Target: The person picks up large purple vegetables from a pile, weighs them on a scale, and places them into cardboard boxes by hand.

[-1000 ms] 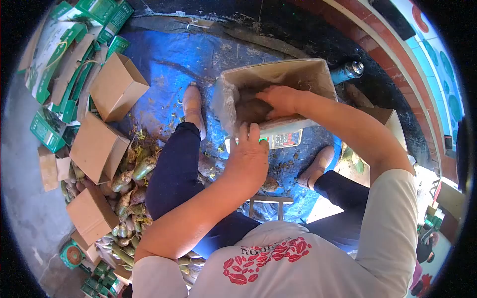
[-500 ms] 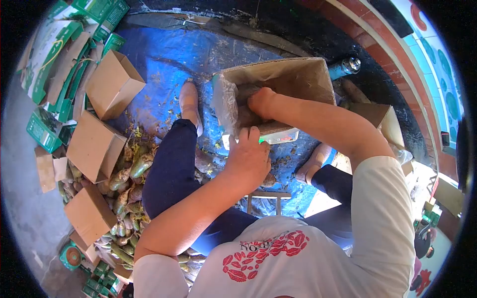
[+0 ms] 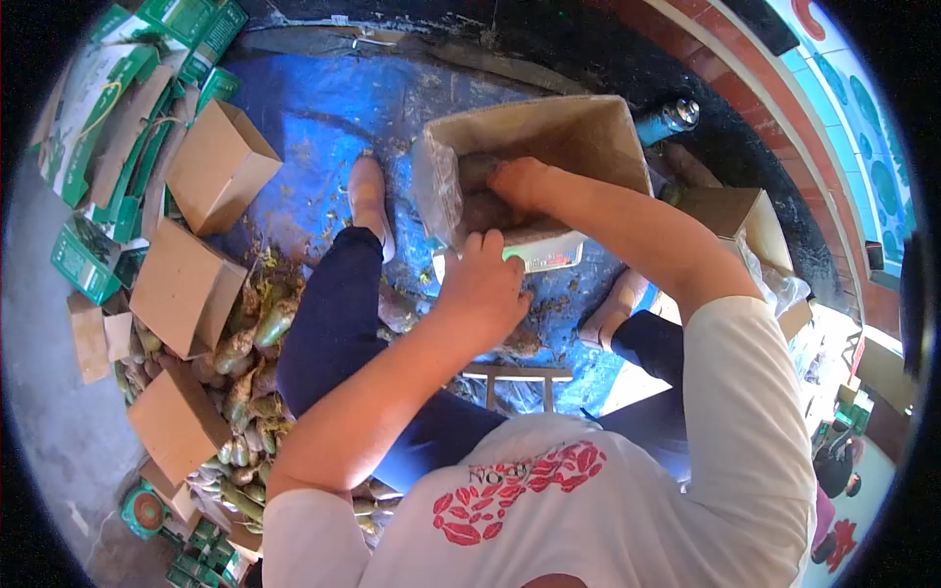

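In front of me, between my feet, stands an open cardboard box [image 3: 578, 127] with a clear plastic liner [image 3: 443, 191] over its left side. My right hand [image 3: 521, 184] reaches down inside, its fingers curled against a brownish root vegetable [image 3: 485, 210]; the fingertips are hidden. My left hand [image 3: 482, 294] is at the near rim, fingers bent over the edge and liner. Below that hand, loose root vegetables [image 3: 397, 309] lie on the blue sheet [image 3: 314, 118].
A heap of green and brown root vegetables [image 3: 240, 392] lies to my left, beside several small open cartons [image 3: 186, 284] and stacked green boxes [image 3: 93, 127]. A blue cylinder [image 3: 668, 122] and another carton [image 3: 735, 216] are at right. A small stool frame [image 3: 518, 373] is near me.
The view has shifted slightly, so the box sits a little higher and further left. Both hands stay at the box, the right inside and the left on the near rim.
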A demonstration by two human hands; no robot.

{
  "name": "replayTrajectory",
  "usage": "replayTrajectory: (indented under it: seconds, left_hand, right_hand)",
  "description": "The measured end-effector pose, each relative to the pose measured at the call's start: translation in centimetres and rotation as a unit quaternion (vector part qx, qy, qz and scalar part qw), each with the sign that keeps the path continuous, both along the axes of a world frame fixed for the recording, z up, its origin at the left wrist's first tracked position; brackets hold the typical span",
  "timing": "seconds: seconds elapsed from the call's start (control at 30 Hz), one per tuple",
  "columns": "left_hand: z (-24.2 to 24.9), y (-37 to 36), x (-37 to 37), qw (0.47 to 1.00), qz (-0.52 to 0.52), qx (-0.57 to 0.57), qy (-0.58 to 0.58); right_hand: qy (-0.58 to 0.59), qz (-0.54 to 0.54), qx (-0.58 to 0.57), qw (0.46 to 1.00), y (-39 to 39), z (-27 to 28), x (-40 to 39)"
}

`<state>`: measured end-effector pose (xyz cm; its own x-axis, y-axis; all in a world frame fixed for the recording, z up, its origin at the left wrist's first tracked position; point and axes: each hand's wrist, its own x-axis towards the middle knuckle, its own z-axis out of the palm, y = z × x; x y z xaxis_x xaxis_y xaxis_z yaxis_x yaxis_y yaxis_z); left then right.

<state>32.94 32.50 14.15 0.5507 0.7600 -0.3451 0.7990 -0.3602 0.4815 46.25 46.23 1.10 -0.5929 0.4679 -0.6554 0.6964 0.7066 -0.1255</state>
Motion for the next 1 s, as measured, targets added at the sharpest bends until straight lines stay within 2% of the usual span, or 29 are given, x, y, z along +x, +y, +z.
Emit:
replayTrajectory:
  seconds: [0.07,0.1,0.17,0.27,0.33,0.4,0.47,0.5,0.53,0.63,0.7,0.77,0.87,0.93,1.0]
  left_hand:
    - [-0.7,0.1,-0.2,1.000,0.004,0.023,-0.013]
    - [-0.7,0.0,-0.3,1.000,0.006,0.010,-0.028]
    - [-0.6,0.8,-0.6,0.998,0.013,-0.012,-0.056]
    - [-1.4,0.3,-0.9,0.993,0.023,0.073,-0.089]
    - [-1.3,0.2,-1.3,0.992,0.028,0.066,-0.100]
    - [0.4,0.0,-1.6,0.991,0.043,0.100,-0.082]
    - [0.8,0.1,-1.9,0.982,0.066,0.130,-0.122]
    - [1.0,0.2,-2.0,0.976,0.078,0.145,-0.142]
    - [1.5,0.4,-2.2,0.971,0.089,0.144,-0.170]
    - [4.7,0.3,-3.4,0.916,0.224,0.130,-0.306]
    - [5.2,0.6,-9.6,0.921,0.206,0.315,-0.097]
    - [9.4,-1.9,-10.4,0.840,0.390,0.325,-0.190]
    - [7.8,-5.6,-18.3,0.809,0.366,0.315,-0.336]
    - [6.4,-10.5,-20.9,0.831,0.461,0.294,-0.105]
    - [3.0,-15.3,-24.2,0.848,0.486,0.210,-0.019]
  right_hand:
    - [-0.002,-0.039,0.005,0.999,-0.3,0.2,0.0]
    - [-0.013,-0.025,-0.009,1.000,0.2,0.1,0.2]
    - [-0.064,-0.005,-0.049,0.997,0.5,3.5,0.0]
    - [0.040,-0.081,0.079,0.993,-0.1,6.4,0.3]
    - [0.228,-0.148,0.163,0.948,-2.7,11.1,1.2]
    - [0.457,-0.129,0.254,0.843,-6.4,13.7,2.8]
    - [0.465,-0.151,0.252,0.835,-11.4,16.6,4.1]
    - [0.470,-0.173,0.202,0.842,-13.8,16.7,4.8]
    - [0.474,-0.193,0.152,0.845,-16.0,15.9,5.4]
    - [0.393,-0.267,0.054,0.878,-21.4,9.9,6.7]
    - [0.341,-0.285,0.020,0.896,-23.9,6.2,7.6]
    - [0.314,-0.308,-0.009,0.898,-25.6,3.3,8.5]
    - [0.267,-0.311,-0.027,0.912,-26.8,0.4,10.0]
    - [0.237,-0.274,-0.046,0.931,-26.6,0.7,10.0]
    - [0.227,-0.263,-0.029,0.937,-26.7,0.5,9.8]
